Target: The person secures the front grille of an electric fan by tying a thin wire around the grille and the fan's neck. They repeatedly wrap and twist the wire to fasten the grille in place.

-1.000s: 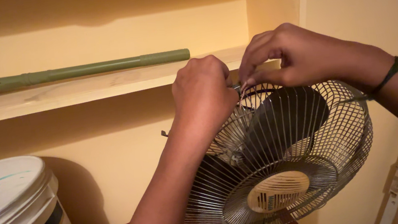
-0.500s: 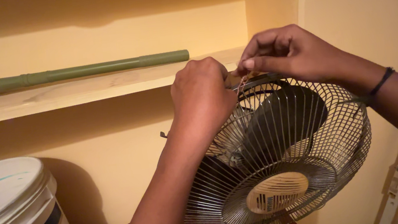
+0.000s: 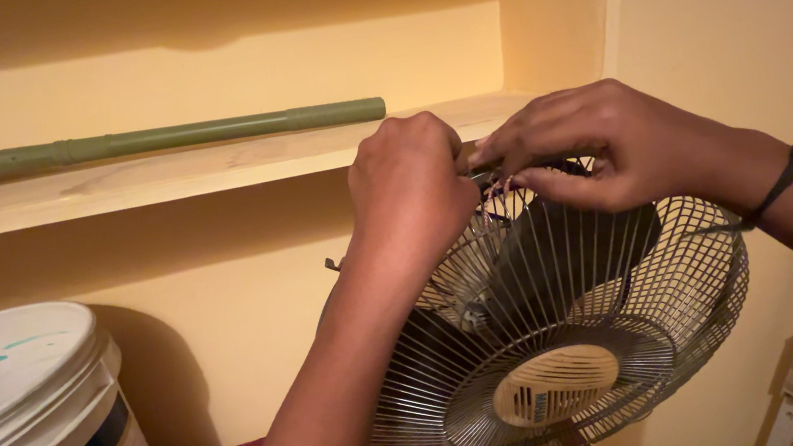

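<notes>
Both hands meeting at the top rim of the wire fan guard [image 3: 574, 352] — left hand [image 3: 410, 191] clenched on the rim to steady it, right hand [image 3: 598, 143] pinching something small at the edge, too hidden to name.

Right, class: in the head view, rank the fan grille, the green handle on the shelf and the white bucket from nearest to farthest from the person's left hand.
1. Fan grille: touching the left hand at its top rim.
2. Green handle: on the shelf, up and to the left of the hand.
3. White bucket: in the bottom left corner, farthest from it.
</notes>
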